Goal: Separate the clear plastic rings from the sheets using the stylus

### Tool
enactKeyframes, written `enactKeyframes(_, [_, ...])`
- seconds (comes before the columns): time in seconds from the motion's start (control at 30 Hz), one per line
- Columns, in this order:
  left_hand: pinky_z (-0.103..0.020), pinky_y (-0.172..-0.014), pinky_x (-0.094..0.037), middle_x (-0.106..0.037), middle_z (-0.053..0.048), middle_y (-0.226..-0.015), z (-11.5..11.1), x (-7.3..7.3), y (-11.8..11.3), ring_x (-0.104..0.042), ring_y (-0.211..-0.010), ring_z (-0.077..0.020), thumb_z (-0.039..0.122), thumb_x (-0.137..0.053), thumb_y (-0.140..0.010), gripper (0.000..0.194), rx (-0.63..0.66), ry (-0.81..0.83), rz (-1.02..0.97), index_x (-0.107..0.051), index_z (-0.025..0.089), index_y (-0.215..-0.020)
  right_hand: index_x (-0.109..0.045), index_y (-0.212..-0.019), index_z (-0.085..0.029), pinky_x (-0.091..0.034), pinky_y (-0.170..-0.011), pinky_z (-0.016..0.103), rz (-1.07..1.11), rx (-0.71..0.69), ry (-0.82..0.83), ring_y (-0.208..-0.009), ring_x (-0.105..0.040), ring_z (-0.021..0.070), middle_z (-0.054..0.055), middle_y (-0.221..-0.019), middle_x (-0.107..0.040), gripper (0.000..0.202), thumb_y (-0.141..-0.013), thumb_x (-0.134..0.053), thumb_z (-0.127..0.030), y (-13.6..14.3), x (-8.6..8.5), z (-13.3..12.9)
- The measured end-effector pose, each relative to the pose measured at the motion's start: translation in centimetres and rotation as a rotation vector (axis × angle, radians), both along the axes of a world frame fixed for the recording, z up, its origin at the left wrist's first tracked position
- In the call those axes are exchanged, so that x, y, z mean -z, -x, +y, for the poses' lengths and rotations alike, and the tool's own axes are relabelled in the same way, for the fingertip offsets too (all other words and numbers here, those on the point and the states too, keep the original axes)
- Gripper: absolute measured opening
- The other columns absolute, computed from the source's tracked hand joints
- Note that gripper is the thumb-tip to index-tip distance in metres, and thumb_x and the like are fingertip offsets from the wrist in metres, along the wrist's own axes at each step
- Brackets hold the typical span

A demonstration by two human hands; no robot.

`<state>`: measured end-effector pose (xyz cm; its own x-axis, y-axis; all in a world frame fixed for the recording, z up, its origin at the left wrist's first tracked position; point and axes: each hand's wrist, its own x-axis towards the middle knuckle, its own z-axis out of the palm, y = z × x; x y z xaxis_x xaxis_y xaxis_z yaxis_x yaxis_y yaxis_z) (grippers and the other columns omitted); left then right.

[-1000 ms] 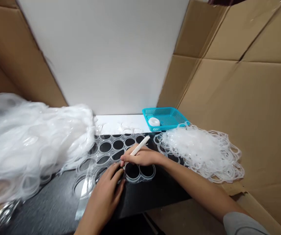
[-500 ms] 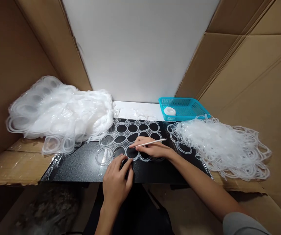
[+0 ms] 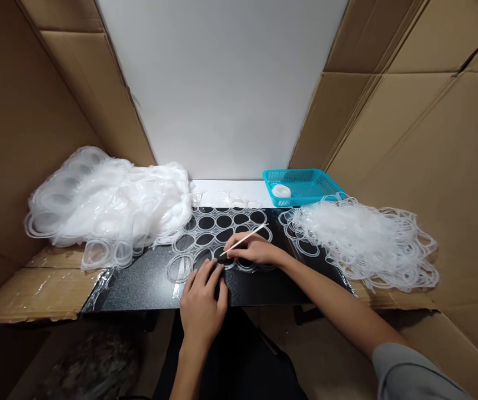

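A clear plastic sheet of joined rings (image 3: 216, 230) lies flat on the black tabletop (image 3: 139, 286). My right hand (image 3: 255, 248) pinches a thin white stick (image 3: 245, 239), whose lower tip points down and left at a ring near the sheet's front edge. The stick's upper end sticks out past the fingers towards the back right. My left hand (image 3: 203, 303) rests at the front edge of the sheet, fingers stretched out and somewhat apart, with fingertips on the rings. It holds nothing. The right palm hides part of the sheet.
To the left is a large heap of clear ring sheets (image 3: 114, 203). On the right lies a tangled pile of cut-looking ring sheets (image 3: 359, 239). A blue basket (image 3: 309, 194) at the back right holds a white roll (image 3: 281, 191). Cardboard walls (image 3: 442, 155) stand on both sides.
The stick has tilted more steeply, its lower tip now clear of the fingers and its upper end moved left. The left fingers have spread slightly. The camera view has shifted a little.
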<state>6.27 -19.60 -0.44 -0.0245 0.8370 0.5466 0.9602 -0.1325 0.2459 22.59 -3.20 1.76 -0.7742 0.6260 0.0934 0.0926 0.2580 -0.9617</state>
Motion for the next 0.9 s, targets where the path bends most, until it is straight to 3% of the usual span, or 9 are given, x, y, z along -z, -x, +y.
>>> enactKeyframes(0.13, [-0.051,-0.114,-0.05,-0.069,-0.008,-0.144,-0.04,-0.2,0.22,-0.065,-0.134,-0.0305,0.019,-0.052,-0.101,0.036,0.015,0.051,0.037,-0.07,0.021,-0.132,-0.07,-0.089,-0.018,-0.049,-0.066,0.026,0.025,0.079,-0.034,-0.068,-0.063,0.0142,0.001,-0.077,-0.071,0.026,-0.09,-0.075,-0.043,0.13,0.15,0.08])
enactKeyframes(0.57, [-0.051,-0.114,-0.05,-0.068,-0.008,-0.145,-0.12,-0.06,0.61,-0.063,-0.136,-0.0306,0.021,-0.053,-0.101,0.036,0.041,0.074,0.052,-0.072,0.024,-0.131,-0.07,-0.098,-0.018,-0.052,-0.072,0.028,0.021,0.008,-0.085,-0.074,-0.067,0.0161,0.003,-0.085,-0.074,0.023,-0.097,-0.068,-0.041,-0.23,-0.18,-0.09])
enactKeyframes(0.73, [-0.051,-0.116,-0.048,-0.068,-0.008,-0.145,-0.13,0.04,0.54,-0.062,-0.137,-0.0302,0.02,-0.052,-0.101,0.037,0.036,0.08,0.076,-0.071,0.024,-0.132,-0.075,-0.099,-0.02,-0.054,-0.084,0.03,-0.045,-0.025,-0.308,-0.085,-0.07,0.0172,0.004,-0.095,-0.077,0.015,-0.097,-0.068,-0.033,-0.31,-0.3,-0.08])
enactKeyframes(0.9, [-0.054,-0.118,-0.045,-0.068,-0.009,-0.144,-0.08,-0.13,0.34,-0.061,-0.137,-0.0313,0.018,-0.052,-0.099,0.039,0.028,0.105,0.099,-0.07,0.024,-0.133,-0.077,-0.109,-0.02,-0.056,-0.091,0.032,-0.001,-0.122,-0.55,-0.099,-0.074,0.0205,0.008,-0.109,-0.08,0.02,-0.101,-0.062,-0.029,-0.39,-0.33,-0.17])
